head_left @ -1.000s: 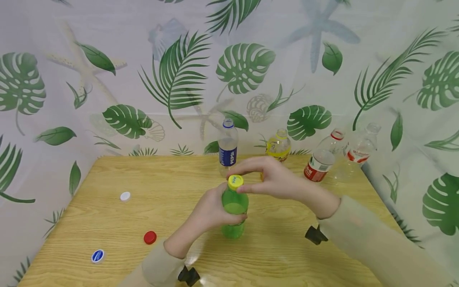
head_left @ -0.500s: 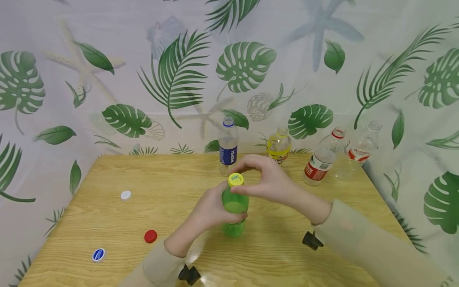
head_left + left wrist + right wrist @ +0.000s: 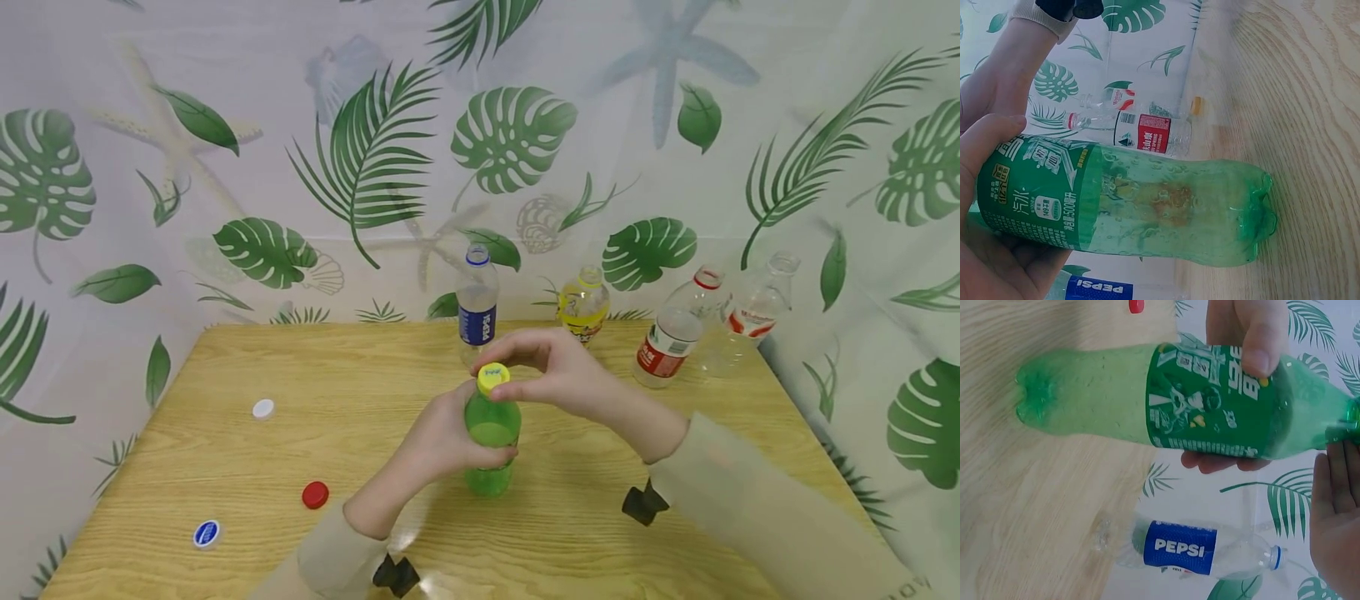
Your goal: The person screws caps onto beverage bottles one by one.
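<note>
A green plastic soda bottle (image 3: 491, 433) with a green label is upright near the middle of the table, its yellow cap (image 3: 493, 378) on the neck. My left hand (image 3: 442, 433) grips the bottle around its label, thumb across the near side. With thumb and fingertips my right hand (image 3: 566, 375) pinches the yellow cap from the right. In the left wrist view the bottle (image 3: 1172, 206) shows its label and clear green base. The right wrist view has the left hand's thumb (image 3: 1260, 356) over the label; the cap lies outside that view.
Behind stand uncapped bottles: a Pepsi bottle (image 3: 477, 312), a yellow-ringed bottle (image 3: 583, 308), a red-labelled bottle (image 3: 675, 333) and a clear bottle (image 3: 753, 321). On the left of the wooden table (image 3: 337, 367) lie a white cap (image 3: 263, 409), red cap (image 3: 315, 495) and blue-and-white cap (image 3: 206, 534).
My right fingers have shifted around the yellow cap, loosening half a second ago and now pinching it again; the cap's marking has turned. My left hand and the bottle stay in place.
</note>
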Available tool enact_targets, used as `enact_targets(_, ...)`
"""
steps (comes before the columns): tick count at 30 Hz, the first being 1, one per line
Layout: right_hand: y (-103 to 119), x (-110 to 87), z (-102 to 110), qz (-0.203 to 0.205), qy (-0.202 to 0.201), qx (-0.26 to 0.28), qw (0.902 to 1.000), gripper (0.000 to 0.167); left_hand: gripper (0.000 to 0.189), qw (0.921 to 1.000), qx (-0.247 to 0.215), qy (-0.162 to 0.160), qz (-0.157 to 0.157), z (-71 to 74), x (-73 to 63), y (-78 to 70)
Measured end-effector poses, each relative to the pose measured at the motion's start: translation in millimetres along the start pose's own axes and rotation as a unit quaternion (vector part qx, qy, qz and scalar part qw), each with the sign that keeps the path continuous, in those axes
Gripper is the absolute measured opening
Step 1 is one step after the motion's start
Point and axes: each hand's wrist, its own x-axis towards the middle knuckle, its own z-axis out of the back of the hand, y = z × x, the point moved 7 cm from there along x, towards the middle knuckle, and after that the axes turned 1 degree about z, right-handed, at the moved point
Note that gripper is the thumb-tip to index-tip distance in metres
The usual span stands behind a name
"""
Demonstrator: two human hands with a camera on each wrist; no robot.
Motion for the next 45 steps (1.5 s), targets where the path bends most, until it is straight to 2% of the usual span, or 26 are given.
enact_targets(4, -1, -4.7, -2, 0.001, -0.072, 0.001, 0.9974, 0.026, 0.059, 1.0, -0.008, -0.001, 0.002, -0.9, -0.5, 0.0)
enact_targets(7, 2, -10.8, -6, 0.015, -0.132, -0.016, 0.991, 0.022, 0.06, 0.9999, -0.013, 0.0, 0.002, -1.6, -0.9, -0.2)
enact_targets(10, 4, -14.8, -10, 0.019, -0.164, -0.027, 0.986, 0.021, 0.061, 0.9999, -0.016, 0.001, 0.0, -1.7, -1.0, -0.2)
enact_targets(13, 3, -14.4, -12, 0.019, -0.142, -0.012, 0.9897, 0.023, 0.061, 0.9999, -0.014, -0.001, -0.001, -1.1, -0.9, 0.2)
enact_targets(18, 0, -13.0, -16, 0.03, -0.042, 0.027, 0.9983, 0.035, 0.061, 1.0, -0.004, -0.001, 0.005, -0.8, -1.3, 1.7)
enact_targets(21, -1, -12.7, -16, 0.035, -0.025, 0.036, 0.9984, 0.038, 0.061, 1.0, -0.002, 0.0, 0.007, -1.1, -1.6, 2.0)
enact_targets(26, -5, -12.7, -15, 0.005, -0.056, 0.068, 0.9961, 0.037, 0.06, 1.0, -0.008, 0.002, 0.002, -1.2, -1.3, 1.3)
enact_targets(32, -12, -13.8, -17, -0.05, -0.114, 0.116, 0.9855, 0.039, 0.059, 0.9998, -0.021, 0.006, 0.002, -0.8, -1.0, 0.2)
enact_targets(35, -13, -15.4, -19, -0.061, -0.149, 0.113, 0.9805, 0.033, 0.059, 0.9997, -0.024, 0.007, -0.001, -1.1, -1.5, 0.0)
enact_targets(37, -13, -16.7, -20, -0.054, -0.161, 0.098, 0.9805, 0.031, 0.059, 0.9996, -0.026, 0.01, -0.001, -1.6, -2.2, 0.1)
enact_targets(40, -13, -15.9, -18, -0.032, -0.133, 0.098, 0.9858, 0.036, 0.06, 0.9996, -0.026, 0.011, 0.0, -2.0, -2.2, 1.2)
enact_targets(43, -14, -11.9, -14, 0.001, -0.052, 0.124, 0.9909, 0.034, 0.061, 0.9998, -0.019, 0.008, -0.002, -1.4, -1.5, 1.6)
enact_targets(45, -15, -9.1, -12, 0.01, 0.009, 0.158, 0.9873, 0.031, 0.061, 0.9999, -0.013, 0.003, -0.002, -0.5, -1.0, 1.9)
